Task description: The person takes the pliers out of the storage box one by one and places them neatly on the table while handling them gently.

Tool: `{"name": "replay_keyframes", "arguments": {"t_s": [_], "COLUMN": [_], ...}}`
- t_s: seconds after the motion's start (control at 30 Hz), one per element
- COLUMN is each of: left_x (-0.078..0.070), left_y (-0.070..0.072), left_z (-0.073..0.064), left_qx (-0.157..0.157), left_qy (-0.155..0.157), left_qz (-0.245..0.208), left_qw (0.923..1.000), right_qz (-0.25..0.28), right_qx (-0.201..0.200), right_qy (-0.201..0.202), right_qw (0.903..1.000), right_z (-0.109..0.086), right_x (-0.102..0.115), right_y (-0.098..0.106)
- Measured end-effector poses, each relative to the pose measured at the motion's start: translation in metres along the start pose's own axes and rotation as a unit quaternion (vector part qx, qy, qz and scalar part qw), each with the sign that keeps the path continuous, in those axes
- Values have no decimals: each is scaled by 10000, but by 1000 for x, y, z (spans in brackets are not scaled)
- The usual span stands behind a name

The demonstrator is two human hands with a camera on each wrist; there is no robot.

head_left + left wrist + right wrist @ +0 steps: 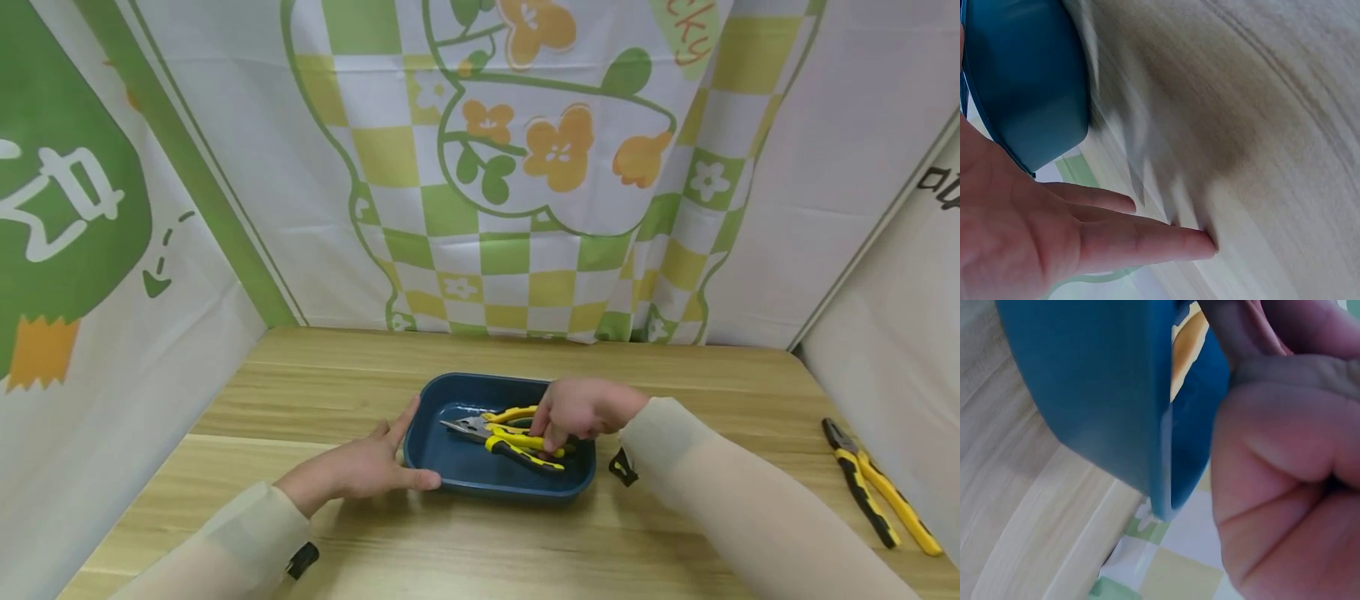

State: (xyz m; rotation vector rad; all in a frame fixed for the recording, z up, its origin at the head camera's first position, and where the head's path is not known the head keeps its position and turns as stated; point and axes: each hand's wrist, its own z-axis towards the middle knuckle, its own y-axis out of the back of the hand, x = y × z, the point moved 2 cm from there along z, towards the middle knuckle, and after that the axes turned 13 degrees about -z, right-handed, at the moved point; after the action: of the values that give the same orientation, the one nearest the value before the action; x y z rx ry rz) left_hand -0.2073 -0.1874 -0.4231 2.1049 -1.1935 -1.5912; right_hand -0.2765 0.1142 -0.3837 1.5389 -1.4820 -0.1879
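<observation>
A dark blue rectangular tray [468, 468] sits on the table with pliers lying inside it. My left hand [367, 468] rests against the tray's left end, thumb at the front corner and fingers stretched along the side; the left wrist view shows those fingers [1147, 242] straight. Reaching over the tray's right side, my right hand [581, 407] pinches a yellow handle of the pliers [517, 439] with curled fingers. Their pointed metal nose aims left. More yellow-and-black handles [513, 412] lie behind, partly hidden by the right hand.
Another pair of yellow-and-black pliers [858, 475] lies at the table's right edge. The wood-grain table [337, 383] ends at a printed cloth curtain [517, 267] behind, and cloth walls stand at both sides.
</observation>
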Motion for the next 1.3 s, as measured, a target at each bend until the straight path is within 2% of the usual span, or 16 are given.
{"name": "replay_keyframes", "arguments": {"t_s": [0.33, 0.63, 0.77, 1.0, 1.3], "left_x": [-4, -5, -3, -1, -2], "left_y": [1, 0, 0, -1, -1], "left_z": [-3, -4, -3, 0, -2], "left_qx": [60, 54, 32, 4, 34], "left_qy": [-80, -112, -88, -71, -53], "left_qz": [347, 325, 310, 367, 378], "left_qw": [9993, 9994, 9995, 9993, 9993], "right_qz": [290, 368, 609, 1049, 1378], "right_qx": [-113, -204, -307, -520, -692], "right_qy": [-186, -299, -236, -380, -208], "right_qw": [9993, 9987, 9974, 9924, 9878], "right_z": [-10, -16, -21, -29, -36], "right_x": [-18, -32, -39, -55, -68], "right_y": [8, 16, 19, 25, 33]}}
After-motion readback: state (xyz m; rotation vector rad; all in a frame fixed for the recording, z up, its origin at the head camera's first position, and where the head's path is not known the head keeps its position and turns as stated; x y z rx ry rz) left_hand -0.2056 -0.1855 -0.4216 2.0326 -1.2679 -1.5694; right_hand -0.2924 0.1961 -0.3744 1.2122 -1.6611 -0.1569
